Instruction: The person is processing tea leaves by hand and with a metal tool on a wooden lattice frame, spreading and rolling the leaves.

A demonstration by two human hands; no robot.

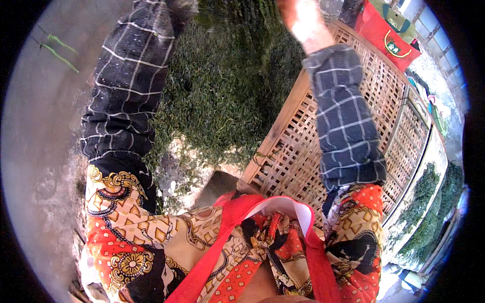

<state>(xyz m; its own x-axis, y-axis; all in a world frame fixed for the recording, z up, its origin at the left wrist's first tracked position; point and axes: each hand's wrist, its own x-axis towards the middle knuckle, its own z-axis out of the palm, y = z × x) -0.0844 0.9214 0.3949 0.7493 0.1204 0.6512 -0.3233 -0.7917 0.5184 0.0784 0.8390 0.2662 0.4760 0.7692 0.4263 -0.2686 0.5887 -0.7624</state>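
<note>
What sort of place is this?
Probably a rustic work area for handling greens or seaweed: a large dark-green heap, a woven lattice panel beside it, and more greenery at right.

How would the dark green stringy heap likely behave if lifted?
The dark green stringy heap is probably floppy, being a mass of fine, tangled strands. It would likely come up in ragged clumps that shed bits, since its near edge thins into loose strands over a pale surface. It may be slippery; its upper part looks sleek, though blurred.

Red bag (pixel 376 28) upper R; 2 grn strands (pixel 60 57) on gry surface (pixel 40 126) far L.
</note>
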